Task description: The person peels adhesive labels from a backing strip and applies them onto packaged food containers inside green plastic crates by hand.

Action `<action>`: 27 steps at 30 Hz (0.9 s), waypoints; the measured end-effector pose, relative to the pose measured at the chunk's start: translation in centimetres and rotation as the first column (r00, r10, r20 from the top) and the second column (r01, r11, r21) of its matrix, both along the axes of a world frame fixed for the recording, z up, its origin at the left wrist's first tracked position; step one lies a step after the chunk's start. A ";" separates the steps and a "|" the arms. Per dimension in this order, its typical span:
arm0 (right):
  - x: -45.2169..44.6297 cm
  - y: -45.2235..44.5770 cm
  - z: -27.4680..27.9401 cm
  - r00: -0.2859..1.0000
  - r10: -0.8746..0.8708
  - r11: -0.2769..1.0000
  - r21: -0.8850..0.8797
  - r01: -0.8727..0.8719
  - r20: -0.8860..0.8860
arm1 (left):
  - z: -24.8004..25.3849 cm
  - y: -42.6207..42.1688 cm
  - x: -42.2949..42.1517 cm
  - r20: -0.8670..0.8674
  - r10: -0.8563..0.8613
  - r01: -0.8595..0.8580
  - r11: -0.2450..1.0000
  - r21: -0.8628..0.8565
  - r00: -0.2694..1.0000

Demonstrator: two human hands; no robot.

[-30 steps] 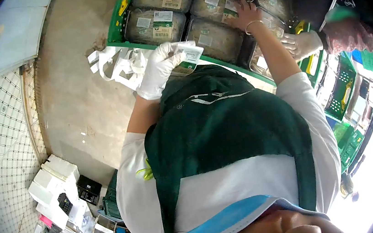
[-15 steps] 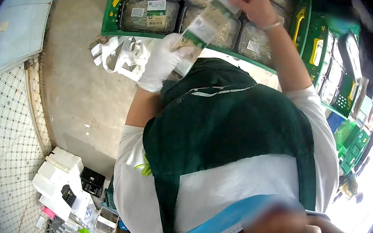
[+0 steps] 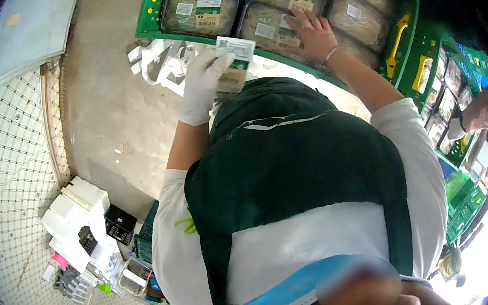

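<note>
My left hand (image 3: 201,85), in a white glove, pinches a stack of printed labels (image 3: 236,49) in white, green and brown, held in front of my apron. Bare, with its fingers stretched out, my right hand (image 3: 314,37) lies on a clear-lidded food pack (image 3: 252,27) in the front row. Its fingers press on a green-and-brown label (image 3: 287,36), partly hiding it. The pack's contents look pale and stringy. Similar packs fill the green crate (image 3: 195,38); the pack at the front left (image 3: 177,26) bears a white sticker and a green-and-brown label.
White looped strips (image 3: 152,63) hang beside the crate's front left corner. More green crates with packs (image 3: 440,85) stand at the right, where another person's gloved hand (image 3: 457,128) reaches in. White foam boxes (image 3: 74,217) are stacked at the lower left.
The label strip no longer stretches between my hands. My right hand has come down onto the front-row pack, which now carries a green-and-brown label. Another person's arm has appeared at the right.
</note>
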State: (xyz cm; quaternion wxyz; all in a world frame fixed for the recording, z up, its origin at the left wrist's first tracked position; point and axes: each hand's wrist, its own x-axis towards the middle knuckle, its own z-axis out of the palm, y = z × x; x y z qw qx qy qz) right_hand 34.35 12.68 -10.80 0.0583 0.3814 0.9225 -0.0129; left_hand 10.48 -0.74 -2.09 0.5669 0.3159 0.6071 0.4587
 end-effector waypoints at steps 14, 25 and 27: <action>-2.7 0.6 8.6 0.652 -0.172 0.900 -0.386 -0.200 -0.739 | 0.5 4.3 4.3 0.017 -0.147 0.148 0.981 -0.127 0.989; 1.0 21.0 -3.8 0.909 -0.331 0.895 0.220 0.387 -0.252 | 1.1 3.4 2.4 0.286 0.006 0.043 0.985 -0.165 0.958; 1.1 19.9 -2.9 0.923 -0.306 0.897 0.255 0.362 -0.233 | 1.6 3.5 2.4 0.349 0.034 0.021 0.988 -0.153 0.936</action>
